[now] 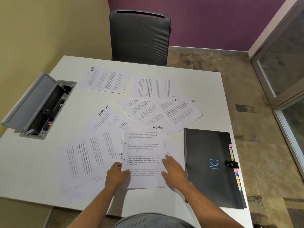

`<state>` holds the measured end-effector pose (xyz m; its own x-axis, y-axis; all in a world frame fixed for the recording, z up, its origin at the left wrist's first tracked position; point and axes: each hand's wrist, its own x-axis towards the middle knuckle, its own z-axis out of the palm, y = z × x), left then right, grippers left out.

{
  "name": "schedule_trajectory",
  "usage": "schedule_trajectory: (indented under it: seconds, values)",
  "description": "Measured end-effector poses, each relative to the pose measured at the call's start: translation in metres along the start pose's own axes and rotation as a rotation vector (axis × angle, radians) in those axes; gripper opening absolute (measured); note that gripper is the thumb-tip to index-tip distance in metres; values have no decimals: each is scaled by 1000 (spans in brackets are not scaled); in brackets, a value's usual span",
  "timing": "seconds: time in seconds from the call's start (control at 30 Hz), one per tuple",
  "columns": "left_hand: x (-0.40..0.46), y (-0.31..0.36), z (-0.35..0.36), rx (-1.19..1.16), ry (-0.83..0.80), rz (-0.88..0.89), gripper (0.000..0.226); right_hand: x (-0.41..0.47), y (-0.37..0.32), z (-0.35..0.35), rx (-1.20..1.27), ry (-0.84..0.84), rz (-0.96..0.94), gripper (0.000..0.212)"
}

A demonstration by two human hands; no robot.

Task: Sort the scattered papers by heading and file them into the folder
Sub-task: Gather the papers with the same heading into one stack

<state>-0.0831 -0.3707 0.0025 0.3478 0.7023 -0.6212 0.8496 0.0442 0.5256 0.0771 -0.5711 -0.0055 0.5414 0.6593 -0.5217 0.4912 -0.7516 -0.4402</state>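
Left grip point(116, 176) is pinched on an ADMIN sheet point(144, 155); right grip point(174, 170) is laid flat, fingers straight, beside a closed folder point(212, 168).

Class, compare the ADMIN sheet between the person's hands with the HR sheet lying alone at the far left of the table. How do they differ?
The ADMIN sheet faces the person upright; the HR sheet lies turned sideways. The ADMIN sheet overlaps other papers and is gripped by the left hand; the HR sheet lies alone, untouched. Both are white printed pages with handwritten headings.
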Motion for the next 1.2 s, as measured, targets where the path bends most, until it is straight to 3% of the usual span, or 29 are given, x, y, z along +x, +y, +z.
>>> schedule_trajectory:
  seconds: [0.2,0.33,0.5,0.57,0.67,0.8,0.87,1.0,1.2]
  values:
    - [20,18,-6,175,190,85,38,11,-7,-2,-136,9,-35,56]
    - [51,48,-3,75,164,175,48,20,-11,-10,-139,76,-32,55]
    - [100,103,-1,-41,132,203,56,39,-10,-19,-135,40,-42,73]
    - [125,129,-1,-76,146,189,60,49,-12,-17,-165,-21,-34,83]
    - [159,164,1,-80,173,142,68,59,-10,-8,-241,40,-101,106]
    - [185,209,5,-28,222,-50,74,65,-9,6,-233,-39,-5,111]
    - [197,222,11,11,274,-115,80,66,-8,9,-271,8,-7,109]
    - [212,236,24,66,342,-153,102,67,-7,9,-248,-33,2,115]
    - [219,246,25,-62,319,-223,103,63,-2,10,-242,-19,-17,136]
